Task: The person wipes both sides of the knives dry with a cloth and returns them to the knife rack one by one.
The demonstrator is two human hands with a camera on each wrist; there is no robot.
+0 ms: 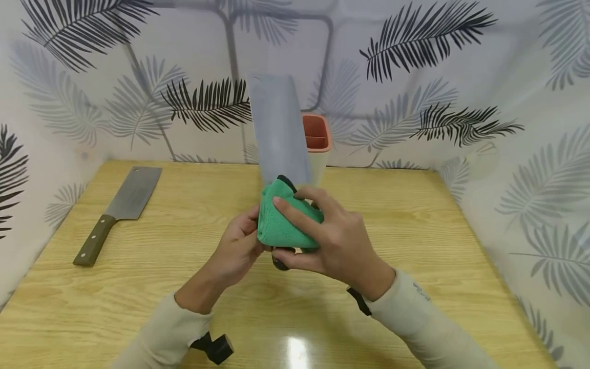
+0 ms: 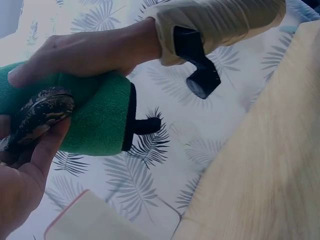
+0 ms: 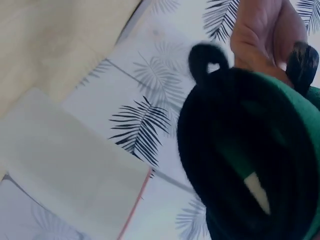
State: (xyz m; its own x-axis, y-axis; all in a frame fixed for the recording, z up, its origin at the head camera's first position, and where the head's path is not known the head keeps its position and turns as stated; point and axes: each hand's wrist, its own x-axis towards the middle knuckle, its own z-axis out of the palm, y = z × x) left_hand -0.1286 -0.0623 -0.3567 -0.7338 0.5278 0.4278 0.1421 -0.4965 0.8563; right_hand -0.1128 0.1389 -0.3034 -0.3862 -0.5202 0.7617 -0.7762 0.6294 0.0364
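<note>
A large cleaver (image 1: 281,128) stands with its broad grey blade pointing up and away. My left hand (image 1: 237,248) holds it low, near the handle. In the left wrist view, fingers and thumb pinch its dark mottled handle (image 2: 45,112). A green cloth (image 1: 286,225) with black edging lies folded over the part between blade and handle. From the right, my right hand (image 1: 338,238) grips this cloth, thumb below and fingers across the top. The cloth hides most of the handle. The right wrist view shows the cloth's dark edge (image 3: 192,135) and hanging loop (image 3: 197,62).
A second cleaver (image 1: 133,195) with an olive handle lies flat at the table's left. Behind the raised blade stands a white holder with an orange inside (image 1: 318,136). Leaf-patterned fabric (image 1: 415,128) hangs behind the wooden table (image 1: 405,220) and along its sides.
</note>
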